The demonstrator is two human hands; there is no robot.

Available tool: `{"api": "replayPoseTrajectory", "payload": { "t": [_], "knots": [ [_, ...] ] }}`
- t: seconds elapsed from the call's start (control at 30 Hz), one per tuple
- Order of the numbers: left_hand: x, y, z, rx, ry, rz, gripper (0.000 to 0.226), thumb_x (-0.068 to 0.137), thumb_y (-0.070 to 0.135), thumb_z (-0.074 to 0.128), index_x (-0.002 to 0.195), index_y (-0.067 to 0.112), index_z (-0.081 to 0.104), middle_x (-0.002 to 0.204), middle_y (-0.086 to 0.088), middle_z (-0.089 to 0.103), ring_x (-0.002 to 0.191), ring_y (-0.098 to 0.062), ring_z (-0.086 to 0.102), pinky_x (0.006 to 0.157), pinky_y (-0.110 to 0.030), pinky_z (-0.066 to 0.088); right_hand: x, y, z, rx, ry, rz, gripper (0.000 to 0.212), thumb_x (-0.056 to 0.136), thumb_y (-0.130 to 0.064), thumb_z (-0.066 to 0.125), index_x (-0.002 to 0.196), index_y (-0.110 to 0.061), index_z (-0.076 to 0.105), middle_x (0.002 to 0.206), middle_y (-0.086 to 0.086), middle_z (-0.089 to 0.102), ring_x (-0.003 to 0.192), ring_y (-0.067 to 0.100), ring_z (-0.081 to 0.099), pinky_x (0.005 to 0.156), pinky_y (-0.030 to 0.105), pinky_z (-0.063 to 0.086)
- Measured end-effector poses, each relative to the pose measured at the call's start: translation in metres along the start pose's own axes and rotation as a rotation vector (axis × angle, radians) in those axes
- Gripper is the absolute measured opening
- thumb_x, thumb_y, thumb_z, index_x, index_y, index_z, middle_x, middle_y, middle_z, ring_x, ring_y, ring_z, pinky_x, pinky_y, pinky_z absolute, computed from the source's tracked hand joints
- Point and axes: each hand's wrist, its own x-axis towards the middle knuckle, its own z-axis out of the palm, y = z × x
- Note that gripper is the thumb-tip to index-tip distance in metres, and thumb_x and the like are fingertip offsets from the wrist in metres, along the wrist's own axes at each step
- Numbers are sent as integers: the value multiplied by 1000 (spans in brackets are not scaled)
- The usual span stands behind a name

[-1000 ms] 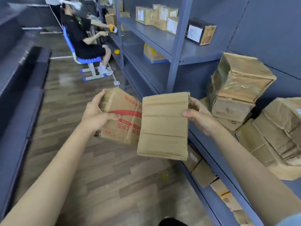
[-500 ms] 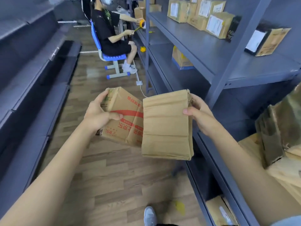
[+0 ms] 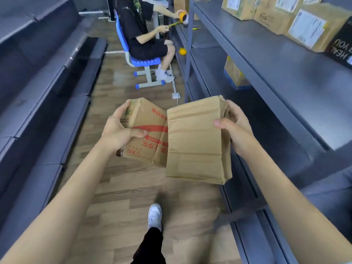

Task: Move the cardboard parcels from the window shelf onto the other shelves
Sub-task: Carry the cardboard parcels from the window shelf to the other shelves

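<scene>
I carry two cardboard parcels side by side over the aisle floor. My left hand point(image 3: 119, 133) grips the red-printed parcel point(image 3: 147, 130) by its left end, thumb on top. My right hand point(image 3: 235, 130) grips the plain brown parcel point(image 3: 196, 141) by its right edge, thumb on its upper face. The plain parcel partly overlaps the printed one. The grey shelf unit point(image 3: 276, 65) runs along my right.
Labelled parcels point(image 3: 304, 25) stand on the right unit's upper shelf, and one box point(image 3: 233, 73) sits a level below. A person on a blue chair point(image 3: 144, 61) handles a tape roll point(image 3: 183, 17) ahead. Dark shelves point(image 3: 47, 77) line the left. My foot point(image 3: 155, 216) is on the wooden floor.
I have turned left and walked along the aisle; the heap of parcels on the right has gone out of view. Both hands keep their hold on the two parcels.
</scene>
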Motion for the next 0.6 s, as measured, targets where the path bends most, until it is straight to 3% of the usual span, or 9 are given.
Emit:
{"api": "replayPoseTrajectory", "payload": {
  "t": [0.1, 0.27, 0.37, 0.43, 0.53, 0.6],
  "knots": [
    [60, -4, -6, -4, -20, 5, 98, 62, 4, 83, 143, 31, 34, 131, 7, 45, 116, -11, 45, 86, -23, 39, 52, -1, 12, -16, 25, 3, 104, 42, -37, 74, 141, -26, 41, 138, -4, 50, 125, 15, 49, 107, 43, 40],
    [176, 15, -14, -49, -100, 25, 93, 65, 0, 80, 141, 31, 38, 126, 8, 46, 108, -9, 47, 65, -10, 38, 139, -29, 31, -11, 110, -27, 105, 40, -37, 74, 140, -26, 41, 138, -5, 49, 124, 12, 48, 107, 39, 40],
    [248, 44, -15, -47, -160, 79, 98, 57, 2, 85, 140, 29, 41, 130, 4, 50, 114, -13, 49, 83, -21, 40, 187, -58, 33, -26, 141, -62, 104, 42, -37, 77, 140, -26, 42, 139, -4, 50, 126, 15, 48, 107, 43, 39],
    [289, 70, -9, -75, -196, 122, 104, 45, 11, 88, 138, 29, 44, 127, 6, 53, 113, -11, 52, 84, -22, 41, 213, -79, 27, -31, 199, -104, 104, 44, -36, 77, 140, -24, 42, 139, -2, 51, 126, 16, 49, 106, 42, 41],
    [342, 112, 8, -137, -235, 192, 88, 56, 3, 84, 131, 33, 48, 118, 9, 53, 102, -6, 54, 72, -18, 46, 242, -112, 7, 34, 301, -180, 86, 50, -26, 75, 131, -15, 50, 122, 0, 63, 107, 13, 61, 86, 32, 51],
    [376, 138, 26, -177, -271, 257, 85, 58, 1, 82, 130, 33, 50, 127, 5, 53, 109, -10, 54, 82, -29, 50, 255, -129, -13, 95, 390, -233, 70, 56, -19, 70, 124, -14, 55, 107, -4, 66, 92, 7, 65, 74, 28, 50]
  ]
}}
